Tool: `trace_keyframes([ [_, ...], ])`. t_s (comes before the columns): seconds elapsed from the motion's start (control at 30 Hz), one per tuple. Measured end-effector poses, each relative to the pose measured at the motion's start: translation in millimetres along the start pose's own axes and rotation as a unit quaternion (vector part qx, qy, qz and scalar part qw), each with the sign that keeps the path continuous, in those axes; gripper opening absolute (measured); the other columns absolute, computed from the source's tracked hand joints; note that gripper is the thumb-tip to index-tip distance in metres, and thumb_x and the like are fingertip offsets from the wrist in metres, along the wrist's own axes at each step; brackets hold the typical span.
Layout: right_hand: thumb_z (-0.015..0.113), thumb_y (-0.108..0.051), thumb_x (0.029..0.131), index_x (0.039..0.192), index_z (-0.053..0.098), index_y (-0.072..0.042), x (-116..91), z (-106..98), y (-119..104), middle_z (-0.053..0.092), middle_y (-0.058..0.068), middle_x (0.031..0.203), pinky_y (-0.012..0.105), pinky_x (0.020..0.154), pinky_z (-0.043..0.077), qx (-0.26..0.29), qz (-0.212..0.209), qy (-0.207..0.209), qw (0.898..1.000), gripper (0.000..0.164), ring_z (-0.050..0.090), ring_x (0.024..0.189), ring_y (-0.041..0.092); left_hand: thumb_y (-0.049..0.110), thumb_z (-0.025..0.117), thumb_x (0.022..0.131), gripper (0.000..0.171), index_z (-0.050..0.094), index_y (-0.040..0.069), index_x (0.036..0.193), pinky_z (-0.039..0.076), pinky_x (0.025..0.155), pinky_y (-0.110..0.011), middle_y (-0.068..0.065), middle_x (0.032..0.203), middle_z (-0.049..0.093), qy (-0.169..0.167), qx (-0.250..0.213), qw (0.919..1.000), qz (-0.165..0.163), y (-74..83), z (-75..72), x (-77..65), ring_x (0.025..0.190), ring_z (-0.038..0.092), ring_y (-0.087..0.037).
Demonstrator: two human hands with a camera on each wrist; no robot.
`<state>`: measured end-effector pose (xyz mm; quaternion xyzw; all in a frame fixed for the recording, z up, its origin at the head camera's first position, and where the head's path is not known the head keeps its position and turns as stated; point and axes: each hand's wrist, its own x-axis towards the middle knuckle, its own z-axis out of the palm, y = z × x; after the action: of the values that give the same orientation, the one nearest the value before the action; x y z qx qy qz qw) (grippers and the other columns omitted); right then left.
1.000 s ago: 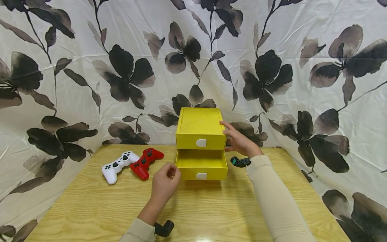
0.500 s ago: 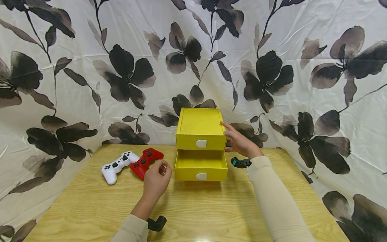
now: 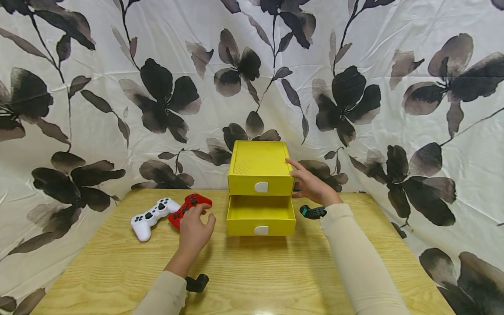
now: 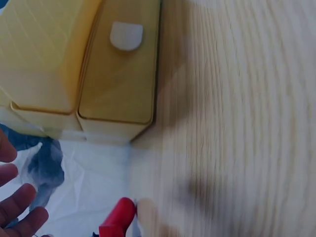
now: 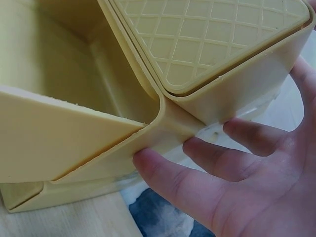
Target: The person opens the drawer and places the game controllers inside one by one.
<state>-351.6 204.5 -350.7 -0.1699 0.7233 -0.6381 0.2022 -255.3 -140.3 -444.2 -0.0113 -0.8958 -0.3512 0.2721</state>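
Observation:
A yellow two-drawer organizer (image 3: pixel 260 158) stands on the table, its lower drawer (image 3: pixel 260 226) pulled out and bare inside, its upper drawer (image 3: pixel 261 186) pushed in. My right hand (image 3: pixel 314 186) touches the organizer's right side with spread fingers; in the right wrist view the fingertips (image 5: pixel 148 160) press along its side wall. Left of the organizer, my left hand (image 3: pixel 195 227) hovers with thumb and fingers parted, overlapping the red game controller (image 3: pixel 192 205). Beyond it lies a white game controller (image 3: pixel 154 216), up against the red one. The left wrist view catches just one red grip (image 4: pixel 118 218).
A wood-grain table (image 3: pixel 252 271) spreads out below. Behind and on both sides hangs a floral cloth (image 3: pixel 220 105). Black pieces sit at each wrist: a curved one (image 3: pixel 197 283) by the left and another (image 3: pixel 313 211) by the right.
My left hand has moved left from the lower drawer's corner to the red game controller, its thumb and fingers parting. My right hand stays on the organizer.

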Motion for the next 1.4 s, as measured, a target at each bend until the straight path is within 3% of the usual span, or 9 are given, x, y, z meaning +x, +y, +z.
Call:
trace_keyframes([
  [0.3,0.041,-0.037,0.101,0.152,0.012,-0.045,1.7,-1.3,1.9,0.012,0.005,0.162,0.07,0.106,0.03,0.002,0.003,0.002,1.0,0.059,0.022,0.144,0.046,0.025,0.057,0.087,0.04,0.06,0.007,0.123,0.037,0.089,-0.055,-0.02,0.11,0.062,-0.043,0.067,0.9966,-0.02,-15.4,-1.4,18.9,0.106,0.054,-0.039],
  [0.63,0.041,-0.038,0.102,0.152,0.011,-0.045,2.4,-2.4,1.2,0.013,0.005,0.161,0.069,0.106,0.03,-0.001,0.003,0.004,1.0,0.059,0.024,0.144,0.045,0.03,0.06,0.086,0.059,0.047,0.004,0.138,0.036,0.094,-0.063,-0.029,0.127,0.054,-0.106,0.126,0.9846,-0.058,-19.9,-8.3,38.6,0.116,0.047,-0.048],
  [0.87,0.038,-0.034,0.103,0.154,0.006,-0.041,-1.3,0.3,-3.0,0.009,0.008,0.162,0.07,0.105,0.03,0.008,0.006,-0.007,1.0,0.061,0.021,0.144,0.047,0.031,0.056,0.088,0.061,0.044,0.001,0.139,0.037,0.094,-0.063,-0.031,0.128,0.052,-0.128,0.148,0.9784,-0.065,-27.6,-8.1,46.8,0.116,0.047,-0.049],
  [1.13,0.038,-0.034,0.103,0.154,0.008,-0.04,-5.9,4.1,-2.4,0.011,0.008,0.162,0.07,0.105,0.03,0.013,0.008,-0.005,1.0,0.059,0.022,0.144,0.047,0.035,0.058,0.087,0.061,0.047,0.0,0.136,0.041,0.091,-0.061,-0.03,0.121,0.055,-0.129,0.171,0.9747,-0.066,-41.7,-4.4,58.2,0.109,0.051,-0.049],
  [1.4,0.04,-0.037,0.101,0.154,0.009,-0.041,1.0,-1.5,3.2,0.01,0.01,0.162,0.07,0.104,0.032,-0.001,-0.002,0.003,1.0,0.062,0.024,0.142,0.049,0.038,0.061,0.087,0.068,0.044,-0.006,0.135,0.042,0.092,-0.061,-0.035,0.122,0.052,-0.172,0.195,0.9609,-0.095,-47.1,-3.3,72.6,0.11,0.049,-0.051],
])
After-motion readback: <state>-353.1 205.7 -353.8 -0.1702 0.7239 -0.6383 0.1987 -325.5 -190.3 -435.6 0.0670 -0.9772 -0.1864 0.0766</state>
